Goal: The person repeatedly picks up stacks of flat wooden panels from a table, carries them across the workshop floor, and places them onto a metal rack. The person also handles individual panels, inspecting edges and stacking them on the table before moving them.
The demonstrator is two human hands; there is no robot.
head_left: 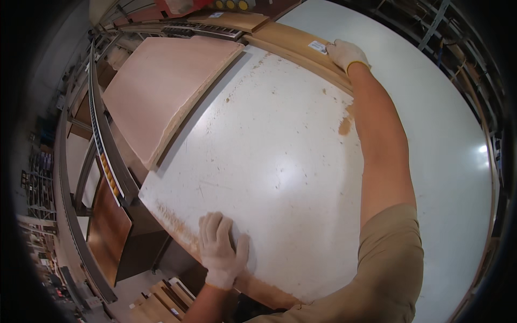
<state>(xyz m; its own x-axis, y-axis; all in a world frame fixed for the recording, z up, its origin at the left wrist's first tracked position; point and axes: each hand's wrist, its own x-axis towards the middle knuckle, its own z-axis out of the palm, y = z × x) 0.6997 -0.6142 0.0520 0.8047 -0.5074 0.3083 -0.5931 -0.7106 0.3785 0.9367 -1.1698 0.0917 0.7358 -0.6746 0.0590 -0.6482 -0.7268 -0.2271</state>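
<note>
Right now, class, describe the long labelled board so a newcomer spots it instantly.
Find the large scuffed white surface. Along its far edge lies a long tan board with a white label. Unlike the other labelled board to its left, it has the gloved right hand on it.

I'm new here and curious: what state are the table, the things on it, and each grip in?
White tabletop: scuffed and specked, near edge worn
Long board: lying flat, white label attached
Pinkish panel: lying flat, rough-edged
Left grip: gloved, open, at the tabletop's near edge
Right grip: gloved, on the long board; closure unclear
</note>
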